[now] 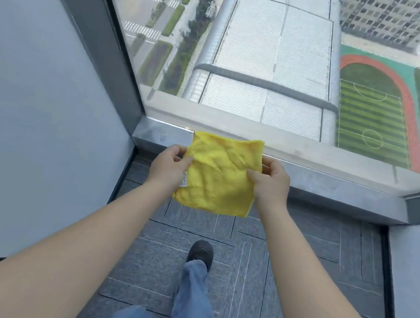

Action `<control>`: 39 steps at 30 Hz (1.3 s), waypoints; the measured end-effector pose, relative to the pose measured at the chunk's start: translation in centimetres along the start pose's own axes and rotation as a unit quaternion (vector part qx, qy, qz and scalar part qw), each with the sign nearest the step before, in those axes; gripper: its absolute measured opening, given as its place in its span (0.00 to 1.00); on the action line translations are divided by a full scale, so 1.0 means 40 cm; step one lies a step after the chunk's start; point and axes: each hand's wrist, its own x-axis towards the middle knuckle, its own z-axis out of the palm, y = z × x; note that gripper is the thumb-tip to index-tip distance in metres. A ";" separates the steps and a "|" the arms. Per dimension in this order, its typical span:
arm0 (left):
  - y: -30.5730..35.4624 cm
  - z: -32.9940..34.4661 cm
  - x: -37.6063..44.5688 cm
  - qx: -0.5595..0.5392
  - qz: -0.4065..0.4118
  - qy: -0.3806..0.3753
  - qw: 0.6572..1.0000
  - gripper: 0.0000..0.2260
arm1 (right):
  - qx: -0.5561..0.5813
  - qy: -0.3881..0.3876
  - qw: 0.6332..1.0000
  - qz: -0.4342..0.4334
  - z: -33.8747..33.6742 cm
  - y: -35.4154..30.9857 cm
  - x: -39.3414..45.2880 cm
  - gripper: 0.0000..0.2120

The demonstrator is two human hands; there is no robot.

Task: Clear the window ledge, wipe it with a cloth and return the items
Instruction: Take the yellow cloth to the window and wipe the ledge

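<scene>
A folded yellow cloth (221, 176) is held flat in the air in front of the window ledge (334, 180). My left hand (169, 166) pinches its left edge, beside a small white label. My right hand (271, 181) pinches the right edge. The cloth's top edge overlaps the grey metal ledge, which runs from the left corner to the right below the glass. No items are visible on the part of the ledge that shows.
A tall window pane (270, 60) looks down on roofs and a sports field. A pale wall (36, 109) stands close on the left, another wall panel (417, 279) on the right. Dark carpet tiles (257, 258) cover the floor, with my leg and shoe (200, 253) below.
</scene>
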 end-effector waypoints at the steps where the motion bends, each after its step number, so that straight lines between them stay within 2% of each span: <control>1: -0.011 0.017 0.050 0.003 -0.005 0.003 1.000 0.02 | 0.000 0.000 1.000 0.006 0.018 0.017 0.052 0.14; 5: -0.082 0.088 0.249 -0.004 -0.033 0.003 0.999 0.05 | -0.018 0.003 1.000 0.020 0.092 0.111 0.238 0.15; 10: -0.249 0.185 0.512 0.001 -0.032 -0.008 0.999 0.09 | -0.047 0.014 0.999 0.010 0.198 0.302 0.477 0.16; 18: -0.532 0.347 0.907 0.031 0.002 -0.014 0.999 0.02 | -0.065 0.039 0.997 -0.026 0.373 0.626 0.837 0.16; 24: -0.631 0.420 1.072 0.050 0.039 -0.006 0.998 0.02 | -0.080 0.065 0.993 -0.060 0.429 0.750 0.986 0.17; 27: -0.643 0.429 1.093 0.075 0.051 0.005 0.996 0.09 | -0.133 0.071 0.986 -0.072 0.439 0.772 1.011 0.22; 31: -0.653 0.404 1.080 0.147 0.095 0.019 0.984 0.13 | -0.250 0.066 0.957 -0.129 0.461 0.777 0.998 0.26; 34: -0.667 0.374 1.083 0.208 0.130 0.041 0.969 0.13 | -0.338 0.010 0.920 -0.197 0.509 0.767 0.997 0.26; 39: -0.723 0.313 1.110 0.316 0.176 0.049 0.931 0.13 | -0.538 -0.102 0.822 -0.158 0.588 0.803 1.027 0.31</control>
